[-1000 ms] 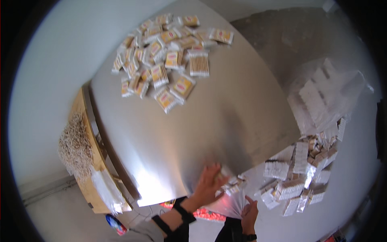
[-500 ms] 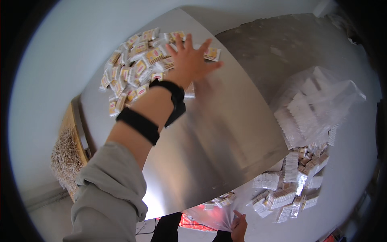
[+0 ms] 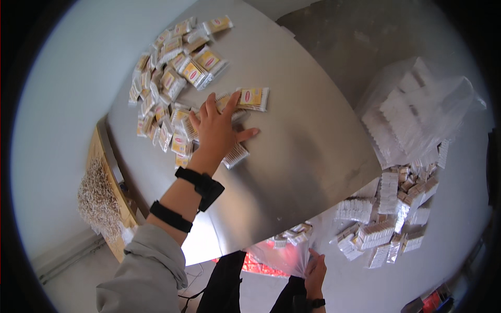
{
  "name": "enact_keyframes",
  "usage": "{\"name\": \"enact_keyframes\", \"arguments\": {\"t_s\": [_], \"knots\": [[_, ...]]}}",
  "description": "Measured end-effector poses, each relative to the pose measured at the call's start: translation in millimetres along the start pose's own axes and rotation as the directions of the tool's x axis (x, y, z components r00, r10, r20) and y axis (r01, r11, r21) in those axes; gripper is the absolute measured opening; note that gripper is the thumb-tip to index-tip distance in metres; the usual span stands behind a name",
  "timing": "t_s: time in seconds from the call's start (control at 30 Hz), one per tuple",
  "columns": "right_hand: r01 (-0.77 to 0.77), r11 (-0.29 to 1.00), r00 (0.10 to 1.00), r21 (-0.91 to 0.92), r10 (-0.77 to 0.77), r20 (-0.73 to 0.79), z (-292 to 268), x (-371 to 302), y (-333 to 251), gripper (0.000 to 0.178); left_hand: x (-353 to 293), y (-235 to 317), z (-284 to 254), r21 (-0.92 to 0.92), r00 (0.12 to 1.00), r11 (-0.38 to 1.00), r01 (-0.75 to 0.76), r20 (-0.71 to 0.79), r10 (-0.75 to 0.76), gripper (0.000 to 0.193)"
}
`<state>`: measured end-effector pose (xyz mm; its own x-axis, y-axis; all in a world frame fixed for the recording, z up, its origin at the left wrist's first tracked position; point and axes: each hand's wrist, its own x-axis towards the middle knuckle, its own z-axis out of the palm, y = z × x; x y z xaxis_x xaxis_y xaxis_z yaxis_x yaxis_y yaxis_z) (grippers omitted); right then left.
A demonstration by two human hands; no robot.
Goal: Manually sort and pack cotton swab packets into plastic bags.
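Observation:
My left hand (image 3: 215,133) is spread with its fingers apart over small clear packets with yellow labels, touching some of them. One such packet (image 3: 253,99) lies flat just beyond the fingertips, and another (image 3: 236,155) pokes out beside the thumb. More packets form a loose heap (image 3: 169,83) on the metal tabletop (image 3: 302,156). Low in the view, my right hand (image 3: 315,276) grips the edge of a clear plastic bag (image 3: 279,254) held below the table's near edge. Several packets (image 3: 293,235) show at the bag's mouth.
A wooden-edged bin (image 3: 125,208) of loose thin sticks (image 3: 99,195) stands at the left. To the right, many bundled packets (image 3: 376,235) are piled on a pale surface, with a filled clear bag (image 3: 412,115) behind them. A dark, worn surface (image 3: 349,47) adjoins the tabletop.
My left hand has drawn back toward me from the far heap, and some packets have slid nearer with it. My right hand stays at the bag.

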<state>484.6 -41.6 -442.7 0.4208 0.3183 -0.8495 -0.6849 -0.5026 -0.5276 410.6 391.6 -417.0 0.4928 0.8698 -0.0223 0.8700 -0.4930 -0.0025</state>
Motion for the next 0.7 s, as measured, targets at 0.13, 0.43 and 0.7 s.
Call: {"name": "enact_keyframes", "arguments": {"t_s": [0.13, 0.43, 0.7], "knots": [[-0.018, 0.999, 1.000, 0.032, 0.018, 0.010, -2.7, -1.6, 3.0, 0.056, -59.0, 3.1, 7.0, -0.005, 0.999, 1.000, 0.014, -0.033, -0.014, 0.089], [-0.017, 0.997, 0.999, 0.071, 0.015, 0.028, 0.0, 7.6, 5.4, 0.058, -118.0, -27.6, -13.6, -0.056, 0.981, 0.983, 0.176, 0.097, -0.171, 0.112], [-0.021, 0.993, 0.999, 0.113, 0.016, 0.039, -5.6, 3.3, 7.3, 0.059, -165.6, -7.2, 11.8, -0.220, 0.984, 0.959, 0.176, 0.075, -0.163, 0.120]]}}
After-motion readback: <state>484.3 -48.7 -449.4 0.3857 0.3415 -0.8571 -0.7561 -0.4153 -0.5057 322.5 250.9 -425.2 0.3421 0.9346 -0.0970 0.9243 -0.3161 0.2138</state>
